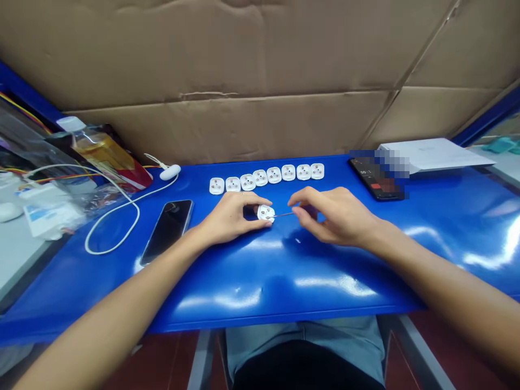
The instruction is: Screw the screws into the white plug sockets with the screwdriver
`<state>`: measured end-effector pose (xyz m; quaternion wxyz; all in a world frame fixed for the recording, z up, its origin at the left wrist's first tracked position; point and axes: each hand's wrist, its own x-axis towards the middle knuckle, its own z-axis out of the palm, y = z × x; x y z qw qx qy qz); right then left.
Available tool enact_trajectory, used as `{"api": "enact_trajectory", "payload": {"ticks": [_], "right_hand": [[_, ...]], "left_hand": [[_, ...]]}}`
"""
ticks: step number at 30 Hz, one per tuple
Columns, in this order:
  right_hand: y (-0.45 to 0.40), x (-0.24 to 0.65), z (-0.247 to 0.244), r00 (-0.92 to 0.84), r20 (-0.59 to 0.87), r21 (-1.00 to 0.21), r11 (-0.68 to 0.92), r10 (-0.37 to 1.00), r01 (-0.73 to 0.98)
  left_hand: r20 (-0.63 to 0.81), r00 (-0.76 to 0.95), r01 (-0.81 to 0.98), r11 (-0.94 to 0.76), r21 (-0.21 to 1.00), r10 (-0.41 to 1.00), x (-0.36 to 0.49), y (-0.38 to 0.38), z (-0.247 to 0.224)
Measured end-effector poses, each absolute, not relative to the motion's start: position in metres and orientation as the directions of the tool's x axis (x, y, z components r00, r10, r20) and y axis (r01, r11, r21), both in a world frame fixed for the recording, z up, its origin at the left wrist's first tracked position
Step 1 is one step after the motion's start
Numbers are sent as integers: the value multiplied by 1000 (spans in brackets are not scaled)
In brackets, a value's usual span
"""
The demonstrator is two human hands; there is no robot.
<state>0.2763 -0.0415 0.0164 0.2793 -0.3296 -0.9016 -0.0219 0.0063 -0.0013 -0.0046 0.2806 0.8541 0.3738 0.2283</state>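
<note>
My left hand (235,216) pinches a small white plastic plug housing (266,213) between thumb and fingers, just above or on the blue tabletop. Metal parts show in the housing's upturned face. My right hand (325,215) is closed at the fingertips around a thin, dark, wire-like rod (283,214). The rod's far end meets the housing; whether it is a wire or a slim tool I cannot make out. Behind my hands, several similar white plug housings (274,175) lie in a row, each with metal parts in its face.
A dark phone (167,232) lies left of my left forearm. Beyond it are a white cable (136,208) and a bottle (108,157) of amber liquid. At the back right, another phone (376,179) sits by a white box (439,153). Cardboard (227,65) walls the table's (284,292) rear.
</note>
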Motion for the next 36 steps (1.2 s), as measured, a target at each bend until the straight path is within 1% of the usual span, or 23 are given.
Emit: {"api": "enact_trajectory", "payload": {"ticks": [2,3,7,11,16,20,24,29,33,36], "right_hand": [[-42,276,17,-626,511,-118,769,590,628],[-42,277,17,-633,506,-127,776,586,618],[-41,278,18,-646,490,-219,800,585,558],[-40,278,18,-622,505,-166,774,599,611],[-40,278,18,-647,507,-199,808,570,555],[-41,278,17,-625,522,-148,783,581,605],[-41,278,17,-648,501,-186,803,573,566],[-41,280,16,-644,500,-110,780,579,616],[-42,279,18,-661,481,-189,804,576,564],[-42,278,19,-638,493,-162,783,591,600]], "left_hand": [[183,619,513,-570,642,764,6,-2,-4],[184,620,516,-572,637,763,6,-2,-4],[181,618,519,-570,636,765,6,-2,-3],[175,631,511,-575,639,756,7,-2,-3],[175,633,509,-576,640,754,7,-2,-3],[177,641,495,-578,649,747,7,-2,-3],[190,637,490,-582,649,747,7,-2,-4],[182,625,505,-571,648,759,7,-2,-3],[174,623,505,-562,655,763,7,-3,-2],[175,620,508,-561,654,765,7,-3,-1]]}}
